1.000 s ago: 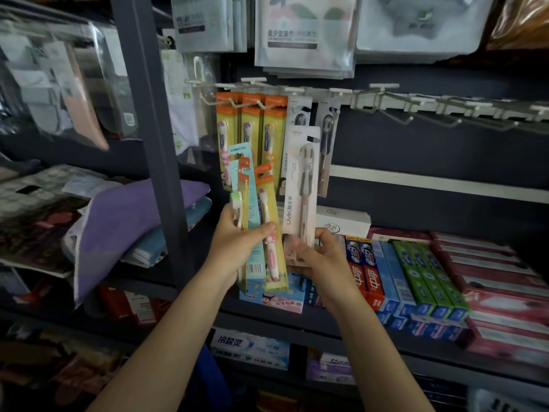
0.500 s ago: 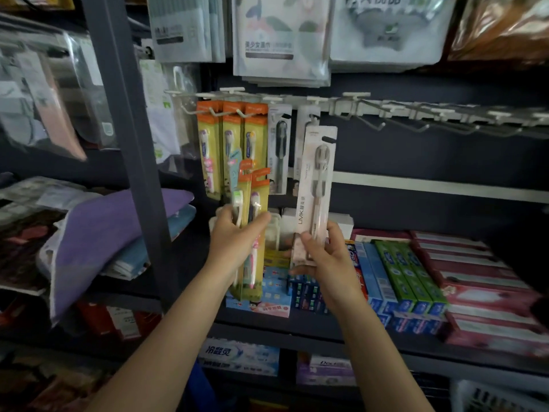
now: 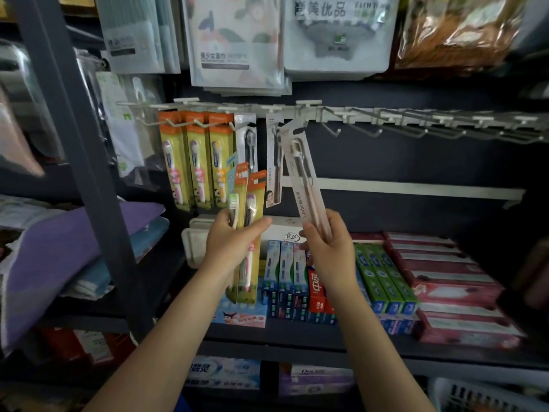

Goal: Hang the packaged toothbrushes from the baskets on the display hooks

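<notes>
My right hand (image 3: 328, 248) grips the bottom of a pale pink packaged toothbrush (image 3: 303, 173), tilted with its top hole up at the white hook rail (image 3: 386, 114). My left hand (image 3: 231, 242) holds a bunch of orange-and-yellow toothbrush packs (image 3: 251, 209) upright below the rail. Three yellow packs (image 3: 196, 162) and two dark-brush white packs (image 3: 249, 144) hang on the left hooks. The bare hooks (image 3: 416, 132) run off to the right.
Toothpaste boxes (image 3: 383, 278) fill the shelf under the hooks, with a white box (image 3: 282, 230) behind my hands. A grey upright post (image 3: 77, 162) stands at the left beside folded purple cloth (image 3: 59, 251). Packaged goods (image 3: 237, 43) hang above the rail. A white basket (image 3: 475, 396) shows at the bottom right.
My right hand has lifted the pink pack up and tilted it, its top now at the rail. My left hand has stayed low with its bunch.
</notes>
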`<state>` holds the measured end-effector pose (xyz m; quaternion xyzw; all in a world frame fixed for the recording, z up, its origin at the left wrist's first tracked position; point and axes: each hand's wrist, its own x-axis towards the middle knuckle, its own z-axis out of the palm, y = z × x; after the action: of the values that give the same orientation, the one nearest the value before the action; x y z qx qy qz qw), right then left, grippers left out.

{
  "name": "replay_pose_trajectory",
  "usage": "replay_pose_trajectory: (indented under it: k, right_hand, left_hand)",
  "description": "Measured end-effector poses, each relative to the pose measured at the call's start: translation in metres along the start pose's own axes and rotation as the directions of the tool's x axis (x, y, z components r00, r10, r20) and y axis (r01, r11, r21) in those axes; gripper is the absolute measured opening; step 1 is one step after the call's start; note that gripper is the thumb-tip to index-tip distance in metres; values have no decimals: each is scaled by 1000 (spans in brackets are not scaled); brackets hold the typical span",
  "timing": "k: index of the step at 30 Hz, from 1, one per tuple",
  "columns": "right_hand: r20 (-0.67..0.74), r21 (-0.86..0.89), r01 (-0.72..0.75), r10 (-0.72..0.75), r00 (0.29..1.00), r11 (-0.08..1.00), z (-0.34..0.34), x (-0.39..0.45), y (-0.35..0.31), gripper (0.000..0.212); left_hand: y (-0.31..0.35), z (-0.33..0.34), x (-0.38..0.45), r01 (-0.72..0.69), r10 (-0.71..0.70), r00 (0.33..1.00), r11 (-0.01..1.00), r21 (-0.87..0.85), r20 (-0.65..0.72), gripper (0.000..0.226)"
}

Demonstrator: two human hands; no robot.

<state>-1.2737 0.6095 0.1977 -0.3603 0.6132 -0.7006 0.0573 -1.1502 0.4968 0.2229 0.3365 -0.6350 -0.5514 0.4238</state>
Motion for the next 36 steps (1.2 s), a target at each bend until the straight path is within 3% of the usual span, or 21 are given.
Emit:
replay_pose_trajectory:
  k: [6,11,17,24,29,36]
  right_hand:
    - [-47,-69,16,-20,999,997,-3,13,4,6]
    - [-10,65,-32,33,999,997,-4,14,10,8]
    - [-123,50,27,-20,992,998,-15,18,12,7]
    - [-87,273,-95,123,989,957,-18,21,11,10]
    - [1,273,-167,173,985,947,-5,26,16,12]
    - [126,228,-284,261,957,931,11,18,40,35]
  left_hand:
    - [-1,10,2,14,-14,1000,1000,22,-1,38]
    - [-1,17,6,16,-15,1000,999,31,-16,43]
    - [1,23,11,1,-1,1000,1000,9,-13,36]
    - [5,35,11,-23,23,999,1000,2,29,30]
    - [4,42,13,-39,40,999,999,-18,33,29]
    - [-10,37,19,-28,28,1000,999,-35,-10,30]
